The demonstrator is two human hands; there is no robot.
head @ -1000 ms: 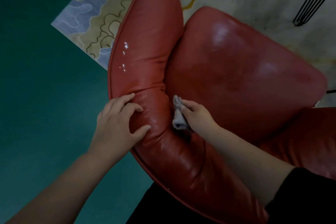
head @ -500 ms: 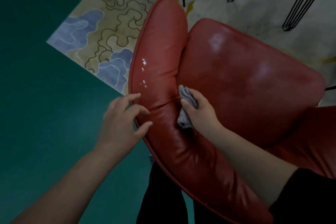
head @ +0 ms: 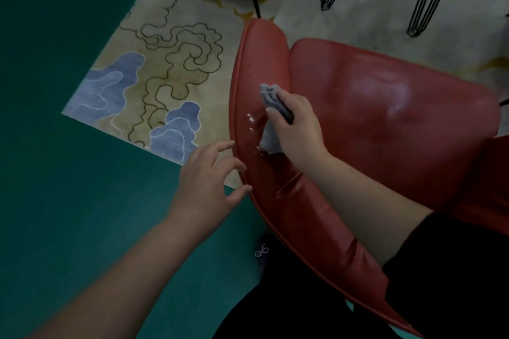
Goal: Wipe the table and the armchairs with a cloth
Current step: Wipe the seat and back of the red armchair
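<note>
Green floor and patterned rug left of red armchair; right hand grips grey cloth, now farther up the armrest at the white specks; left hand, fingers spread, has lifted off to the armrest's edge

One camera only, worn on the person's head, tilted steeply down and forward from just above. The red armchair fills the right half at close range, the patterned rug the upper middle, green floor the left. Both forearms enter from the bottom edge.
</note>
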